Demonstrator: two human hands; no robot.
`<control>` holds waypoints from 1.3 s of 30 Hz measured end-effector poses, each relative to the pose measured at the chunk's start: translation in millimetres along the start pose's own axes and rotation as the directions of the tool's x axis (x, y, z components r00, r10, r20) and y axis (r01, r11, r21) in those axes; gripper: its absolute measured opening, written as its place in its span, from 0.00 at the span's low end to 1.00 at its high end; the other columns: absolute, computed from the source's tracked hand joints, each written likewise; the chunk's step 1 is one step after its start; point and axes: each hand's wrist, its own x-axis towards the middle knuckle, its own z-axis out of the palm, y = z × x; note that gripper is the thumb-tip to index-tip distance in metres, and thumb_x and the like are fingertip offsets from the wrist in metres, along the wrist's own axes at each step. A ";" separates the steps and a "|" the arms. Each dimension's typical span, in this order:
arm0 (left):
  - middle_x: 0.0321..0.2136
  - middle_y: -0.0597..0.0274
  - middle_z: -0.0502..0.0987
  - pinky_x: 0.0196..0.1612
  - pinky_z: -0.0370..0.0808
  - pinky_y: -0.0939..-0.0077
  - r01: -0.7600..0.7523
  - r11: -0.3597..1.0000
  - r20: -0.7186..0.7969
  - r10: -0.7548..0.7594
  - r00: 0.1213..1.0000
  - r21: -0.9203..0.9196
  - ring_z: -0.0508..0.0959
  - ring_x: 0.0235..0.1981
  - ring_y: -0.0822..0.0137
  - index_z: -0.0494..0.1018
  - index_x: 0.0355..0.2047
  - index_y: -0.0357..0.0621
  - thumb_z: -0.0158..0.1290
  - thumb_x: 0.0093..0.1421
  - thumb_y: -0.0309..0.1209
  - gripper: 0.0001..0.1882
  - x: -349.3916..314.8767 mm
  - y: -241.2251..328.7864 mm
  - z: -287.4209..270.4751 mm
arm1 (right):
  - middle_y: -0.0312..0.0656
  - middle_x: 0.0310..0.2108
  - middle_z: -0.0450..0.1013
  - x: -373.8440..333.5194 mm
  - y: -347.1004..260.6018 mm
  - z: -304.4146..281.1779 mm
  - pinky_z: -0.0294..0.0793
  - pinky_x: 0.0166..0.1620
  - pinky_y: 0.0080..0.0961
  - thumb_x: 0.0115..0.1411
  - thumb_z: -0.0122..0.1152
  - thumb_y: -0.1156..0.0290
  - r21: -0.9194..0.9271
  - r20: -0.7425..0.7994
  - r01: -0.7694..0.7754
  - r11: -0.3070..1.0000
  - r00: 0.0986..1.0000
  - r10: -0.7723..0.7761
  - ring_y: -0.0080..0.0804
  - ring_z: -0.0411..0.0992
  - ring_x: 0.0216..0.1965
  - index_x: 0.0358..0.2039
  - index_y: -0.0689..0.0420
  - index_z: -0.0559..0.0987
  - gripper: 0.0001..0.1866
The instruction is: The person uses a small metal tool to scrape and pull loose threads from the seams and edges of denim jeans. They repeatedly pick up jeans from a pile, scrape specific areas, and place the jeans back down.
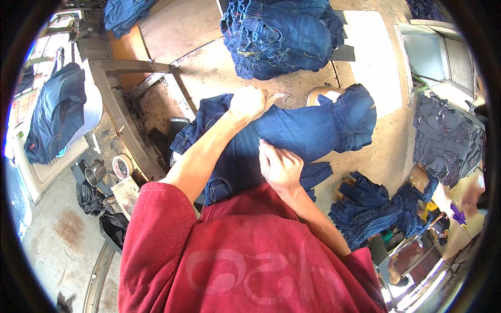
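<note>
A pair of blue jeans [297,130] lies across the work table in front of me, one leg stretched to the right with a wide, bunched end. My left hand [253,104] is closed at the far edge of the denim, its thumb sticking out to the right. Nearer to me, my right hand [281,166] has its fingers curled in on the cloth, pinching it. The waist part of the jeans bunches up at the left, under my left forearm.
A tall stack of jeans [282,39] stands at the far side of the table. More denim [365,208] is heaped at the right, beside a dark grey garment pile [446,138]. To the left are a wooden frame [128,66], a tape roll [122,167] and jeans [57,115] on a machine.
</note>
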 end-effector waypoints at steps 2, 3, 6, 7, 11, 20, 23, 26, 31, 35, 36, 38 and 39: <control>0.14 0.44 0.77 0.25 0.79 0.54 0.026 1.000 0.017 -0.026 1.000 0.005 0.83 0.18 0.46 0.79 0.16 0.41 0.59 0.68 0.63 0.37 -0.8 2.3 -1.9 | 0.36 0.22 0.80 10.6 4.0 1.8 0.78 0.27 0.32 0.63 0.72 0.70 -0.014 -0.005 -0.048 0.999 0.999 0.048 0.32 0.77 0.20 0.46 0.53 0.88 0.10; 0.15 0.44 0.78 0.26 0.80 0.54 0.066 0.997 0.094 -0.063 0.994 -0.030 0.83 0.19 0.46 0.79 0.17 0.40 0.59 0.68 0.63 0.38 -0.8 3.6 -5.5 | 0.39 0.26 0.82 12.8 8.0 -1.4 0.80 0.30 0.34 0.65 0.73 0.69 0.063 -0.030 -0.145 0.987 0.989 0.147 0.36 0.81 0.24 0.47 0.52 0.87 0.10; 0.18 0.43 0.80 0.32 0.82 0.53 0.249 0.957 0.365 -0.181 0.913 -0.148 0.84 0.22 0.44 0.82 0.20 0.37 0.56 0.69 0.65 0.40 -2.4 12.8 -21.5 | 0.44 0.32 0.82 17.8 48.7 -24.2 0.81 0.35 0.32 0.67 0.74 0.68 0.106 -0.248 -0.361 0.926 0.893 0.376 0.38 0.83 0.31 0.52 0.56 0.84 0.15; 0.19 0.43 0.81 0.35 0.82 0.53 0.310 0.936 0.466 -0.201 0.861 -0.169 0.85 0.24 0.44 0.83 0.21 0.36 0.55 0.70 0.65 0.40 -3.5 16.9 -27.4 | 0.43 0.32 0.81 15.7 69.6 -40.0 0.79 0.36 0.28 0.67 0.76 0.70 0.063 -0.265 -0.476 0.877 0.840 0.474 0.34 0.81 0.30 0.55 0.57 0.82 0.18; 0.23 0.38 0.82 0.44 0.82 0.51 0.350 0.896 0.567 -0.144 0.811 -0.274 0.85 0.30 0.38 0.85 0.26 0.34 0.51 0.71 0.67 0.43 -8.2 28.9 -43.5 | 0.27 0.29 0.67 10.6 154.0 -66.0 0.66 0.33 0.20 0.64 0.81 0.64 0.051 -0.020 -0.798 0.601 0.600 0.799 0.19 0.61 0.29 0.48 0.64 0.82 0.21; 0.19 0.39 0.78 0.36 0.81 0.48 0.293 0.927 0.428 -0.172 0.887 -0.234 0.84 0.28 0.38 0.77 0.22 0.34 0.58 0.69 0.62 0.38 8.9 22.9 -19.6 | 0.29 0.18 0.61 17.2 198.2 -53.1 0.57 0.27 0.28 0.67 0.77 0.58 0.140 -0.230 -0.632 0.762 0.728 0.646 0.19 0.55 0.23 0.24 0.62 0.78 0.23; 0.19 0.38 0.80 0.32 0.82 0.50 0.150 0.963 0.279 -0.085 0.957 -0.222 0.85 0.25 0.40 0.78 0.17 0.35 0.55 0.68 0.67 0.43 17.5 16.5 1.1 | 0.47 0.18 0.73 28.1 189.0 -59.3 0.68 0.28 0.39 0.69 0.73 0.54 -0.063 -0.083 -0.709 0.702 0.705 0.705 0.40 0.70 0.18 0.26 0.60 0.79 0.23; 0.23 0.38 0.82 0.32 0.83 0.48 0.150 0.956 0.265 -0.081 0.961 -0.252 0.86 0.28 0.39 0.77 0.39 0.37 0.57 0.70 0.62 0.33 18.1 8.1 19.2 | 0.51 0.24 0.79 18.4 141.9 -74.8 0.77 0.32 0.45 0.71 0.70 0.57 -0.123 -0.060 -0.646 0.754 0.763 0.644 0.52 0.82 0.28 0.35 0.58 0.80 0.17; 0.25 0.39 0.83 0.32 0.83 0.46 0.144 0.956 0.177 -0.100 0.979 -0.255 0.86 0.28 0.40 0.69 0.52 0.40 0.56 0.73 0.53 0.27 11.1 3.9 32.9 | 0.45 0.29 0.83 2.6 36.9 -50.3 0.81 0.32 0.41 0.68 0.72 0.66 0.080 0.128 -0.204 0.976 0.973 0.193 0.48 0.84 0.29 0.52 0.51 0.80 0.15; 0.24 0.40 0.83 0.32 0.83 0.46 0.119 0.962 0.096 -0.098 0.990 -0.245 0.86 0.28 0.39 0.70 0.52 0.39 0.56 0.74 0.49 0.24 12.7 8.9 28.0 | 0.47 0.36 0.85 -3.7 4.8 -23.2 0.84 0.35 0.35 0.67 0.71 0.74 0.160 0.102 -0.206 0.965 0.976 0.191 0.43 0.85 0.32 0.51 0.58 0.83 0.13; 0.24 0.41 0.83 0.32 0.83 0.47 0.105 0.963 0.065 -0.091 0.994 -0.249 0.86 0.28 0.39 0.70 0.52 0.39 0.56 0.74 0.49 0.24 13.5 10.4 25.6 | 0.45 0.35 0.85 -3.4 5.5 -19.0 0.83 0.33 0.35 0.65 0.72 0.75 0.027 0.091 -0.143 0.989 0.986 0.140 0.42 0.82 0.28 0.50 0.57 0.84 0.13; 0.30 0.41 0.83 0.35 0.82 0.46 0.230 0.942 0.211 -0.180 0.961 -0.246 0.86 0.32 0.39 0.72 0.51 0.42 0.59 0.72 0.46 0.21 15.0 12.9 21.7 | 0.42 0.32 0.85 -3.0 8.5 -13.5 0.82 0.32 0.34 0.64 0.72 0.76 0.055 0.031 -0.088 0.995 0.996 0.086 0.39 0.81 0.25 0.47 0.57 0.85 0.11; 0.34 0.42 0.83 0.36 0.81 0.45 0.292 0.926 0.284 -0.221 0.933 -0.239 0.86 0.34 0.39 0.73 0.50 0.43 0.61 0.72 0.45 0.19 15.3 13.6 20.4 | 0.41 0.31 0.84 -2.5 10.1 -11.8 0.82 0.31 0.34 0.64 0.72 0.76 0.052 0.029 -0.084 0.995 0.996 0.083 0.38 0.81 0.24 0.46 0.57 0.85 0.11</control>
